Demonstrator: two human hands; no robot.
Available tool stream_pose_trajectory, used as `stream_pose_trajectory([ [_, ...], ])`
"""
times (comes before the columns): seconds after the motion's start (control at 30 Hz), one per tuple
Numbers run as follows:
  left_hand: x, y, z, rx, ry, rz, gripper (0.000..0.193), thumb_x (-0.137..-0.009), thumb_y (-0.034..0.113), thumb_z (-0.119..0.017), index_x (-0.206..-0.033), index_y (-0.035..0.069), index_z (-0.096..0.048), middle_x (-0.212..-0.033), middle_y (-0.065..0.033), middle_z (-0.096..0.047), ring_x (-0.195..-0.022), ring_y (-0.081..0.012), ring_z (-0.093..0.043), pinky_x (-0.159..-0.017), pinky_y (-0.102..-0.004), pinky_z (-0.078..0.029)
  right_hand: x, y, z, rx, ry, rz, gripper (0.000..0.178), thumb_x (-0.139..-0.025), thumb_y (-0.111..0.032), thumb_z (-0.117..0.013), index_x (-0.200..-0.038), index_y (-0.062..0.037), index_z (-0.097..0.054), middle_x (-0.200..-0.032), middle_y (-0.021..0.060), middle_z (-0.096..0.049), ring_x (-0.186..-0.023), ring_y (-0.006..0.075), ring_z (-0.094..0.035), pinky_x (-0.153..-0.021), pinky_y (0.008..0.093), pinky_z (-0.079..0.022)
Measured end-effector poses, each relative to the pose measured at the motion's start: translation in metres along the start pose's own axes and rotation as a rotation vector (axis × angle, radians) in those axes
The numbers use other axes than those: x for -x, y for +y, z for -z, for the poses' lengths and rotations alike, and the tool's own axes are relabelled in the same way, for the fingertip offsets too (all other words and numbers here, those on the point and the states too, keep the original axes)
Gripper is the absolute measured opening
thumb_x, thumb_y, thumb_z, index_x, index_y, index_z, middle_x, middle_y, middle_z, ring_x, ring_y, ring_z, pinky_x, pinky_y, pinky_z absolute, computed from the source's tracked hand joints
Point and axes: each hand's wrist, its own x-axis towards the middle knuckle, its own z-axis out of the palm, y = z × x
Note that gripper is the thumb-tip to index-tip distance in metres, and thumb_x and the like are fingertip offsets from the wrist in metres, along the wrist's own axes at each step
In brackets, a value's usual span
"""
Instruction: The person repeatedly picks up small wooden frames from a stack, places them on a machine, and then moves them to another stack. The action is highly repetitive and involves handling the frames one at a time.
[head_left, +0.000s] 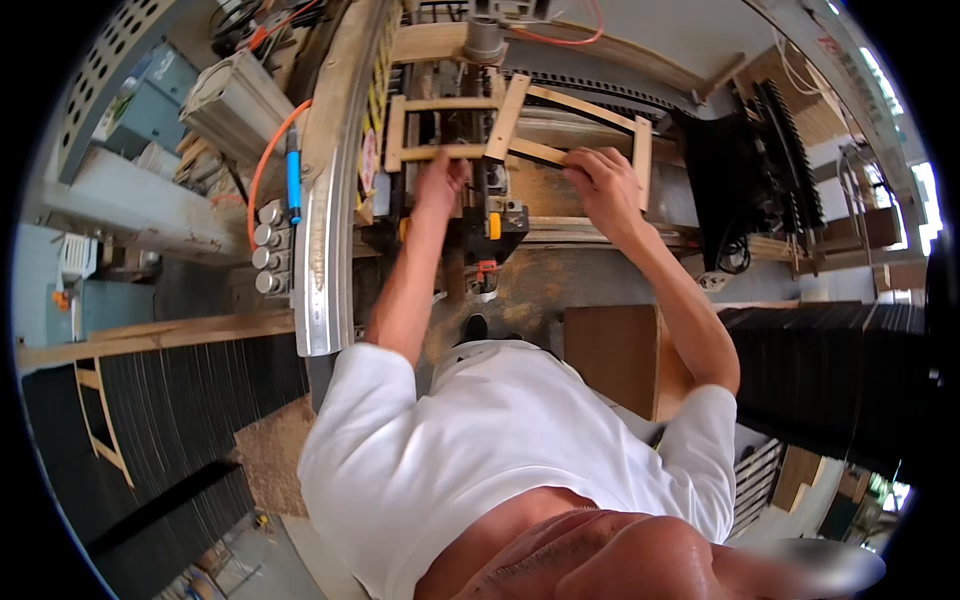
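A pale wooden frame (508, 118) with two openings lies across the machine (515, 222) in front of me. Its right half angles away from its left half, and dark edges show along the right half's rails. My right hand (607, 190) has its fingers bent around the near rail of the right half, close to the end piece. Just below the near rail of the left half is my left hand (440, 185), slightly smeared. Its fingers are curled in part, and I cannot make out whether they grip the rail.
A long metal beam (328, 220) runs along the left, with a blue pen-like tool (293, 172) and an orange hose (254, 190) beside it. Black cable chain (795, 150) stands right. Stacks of dark panels (190, 400) are at both sides, and a brown board (608, 350) is near my right elbow.
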Motion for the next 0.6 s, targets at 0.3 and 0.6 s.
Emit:
stream_pose_trajectory([
  [0.3,0.221,-0.02,0.024,-0.113,0.172,0.111,0.019,-0.097,0.021,-0.059,-0.107,0.005,-0.059,-0.096,-0.0084,-0.067,-0.087,-0.021,-0.068,-0.076,-0.0343,-0.059,-0.069,0.006,-0.19,-0.158,-0.003,0.171,0.015,-0.082,-0.015,-0.069,-0.096,-0.0096,-0.07,-0.091,0.0023,-0.069,-0.087,0.0244,-0.059,-0.08,0.0371,-0.047],
  [0.6,0.326,-0.041,0.028,-0.076,0.419,-0.015,0.021,-0.097,0.022,-0.059,-0.107,0.004,-0.059,-0.098,-0.0078,-0.067,-0.086,-0.0201,-0.067,-0.077,-0.0354,-0.057,-0.104,0.026,-0.256,-0.147,-0.095,0.209,0.014,-0.085,-0.018,-0.065,-0.096,-0.0085,-0.068,-0.094,0.0055,-0.07,-0.089,0.0266,-0.06,-0.078,0.0411,-0.045],
])
